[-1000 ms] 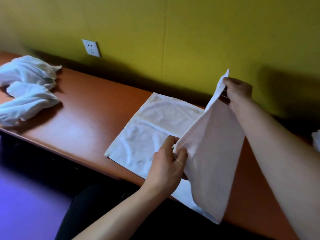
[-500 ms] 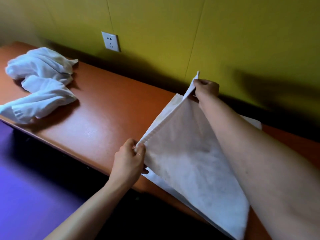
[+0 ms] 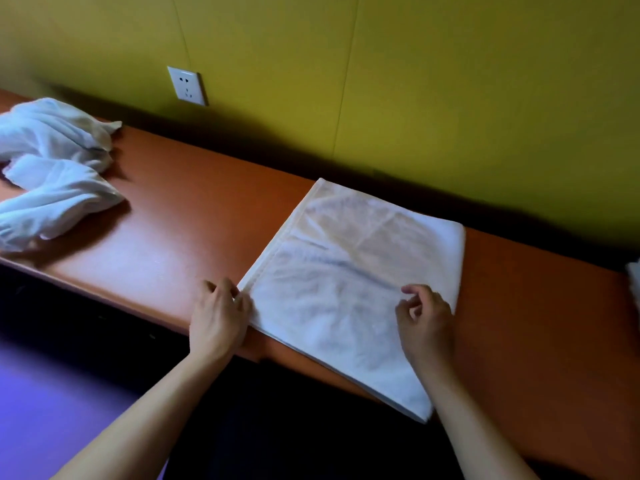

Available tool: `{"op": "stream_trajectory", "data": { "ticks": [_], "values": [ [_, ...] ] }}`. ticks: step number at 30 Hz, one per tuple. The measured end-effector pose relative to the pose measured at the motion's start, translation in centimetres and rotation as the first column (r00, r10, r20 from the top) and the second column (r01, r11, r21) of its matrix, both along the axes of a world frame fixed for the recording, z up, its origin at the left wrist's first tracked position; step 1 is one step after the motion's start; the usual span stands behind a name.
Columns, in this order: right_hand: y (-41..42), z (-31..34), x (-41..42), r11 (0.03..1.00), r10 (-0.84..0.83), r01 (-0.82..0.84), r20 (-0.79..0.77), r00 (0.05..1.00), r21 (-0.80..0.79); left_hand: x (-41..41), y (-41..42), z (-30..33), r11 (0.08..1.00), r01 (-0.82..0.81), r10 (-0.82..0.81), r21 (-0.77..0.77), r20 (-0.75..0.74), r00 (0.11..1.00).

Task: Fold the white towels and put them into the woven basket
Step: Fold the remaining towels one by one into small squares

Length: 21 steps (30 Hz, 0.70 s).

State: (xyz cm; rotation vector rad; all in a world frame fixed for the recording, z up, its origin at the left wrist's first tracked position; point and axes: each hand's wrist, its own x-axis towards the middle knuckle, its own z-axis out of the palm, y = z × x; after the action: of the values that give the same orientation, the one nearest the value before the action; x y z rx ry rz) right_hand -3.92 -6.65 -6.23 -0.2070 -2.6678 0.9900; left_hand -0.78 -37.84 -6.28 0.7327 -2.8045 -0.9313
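Observation:
A white towel (image 3: 349, 271), folded in half, lies flat on the orange-brown table (image 3: 194, 216), its near corner hanging past the front edge. My left hand (image 3: 218, 317) rests at the towel's near left corner, fingertips touching its hem. My right hand (image 3: 424, 320) hovers over the towel's right part with fingers loosely curled and apart, holding nothing. Crumpled white towels (image 3: 52, 171) lie in a heap at the table's far left. No woven basket is in view.
A yellow-green wall with a white socket (image 3: 187, 85) runs along the table's back edge. A sliver of something white (image 3: 634, 282) shows at the right border. Below the table's front edge the floor is dark and purple.
Both hands carried the towel's raised half over to the left and laid it flat. They have let go of the edge; my right hand came down from the far corner to the near side.

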Motion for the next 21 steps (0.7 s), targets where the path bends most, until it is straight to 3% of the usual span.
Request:
{"op": "stream_trajectory", "data": {
  "ticks": [5, 9, 11, 16, 21],
  "values": [
    [4.1, -1.3, 8.4, 0.945, -0.327, 0.323, 0.212, 0.921, 0.056, -0.1, 0.7, 0.5, 0.999, 0.002, 0.003, -0.049, 0.105, 0.994],
    [4.2, -1.1, 11.1, 0.943, -0.333, 0.307, 0.400, 0.854, 0.129, 0.0, 0.9, 1.5, 1.000, 0.020, -0.017, -0.013, 0.192, 0.981],
    [4.1, -1.0, 11.7, 0.961, -0.277, 0.263, 0.396, 0.875, 0.090, 0.7, 1.3, 2.1, 0.998, 0.061, -0.062, 0.007, 0.190, 0.980],
    [4.8, 0.9, 12.5, 0.926, -0.216, 0.300, 0.329, 0.919, -0.230, 3.2, 2.1, 4.2, 0.986, 0.022, -0.045, 0.167, 0.136, 0.990],
    [7.4, 3.1, 13.9, 0.858, -0.263, 0.327, 0.206, 0.942, -0.397, 7.4, 3.2, 7.2, 0.862, 0.039, -0.045, 0.505, -0.001, 0.999]
  ]
}}
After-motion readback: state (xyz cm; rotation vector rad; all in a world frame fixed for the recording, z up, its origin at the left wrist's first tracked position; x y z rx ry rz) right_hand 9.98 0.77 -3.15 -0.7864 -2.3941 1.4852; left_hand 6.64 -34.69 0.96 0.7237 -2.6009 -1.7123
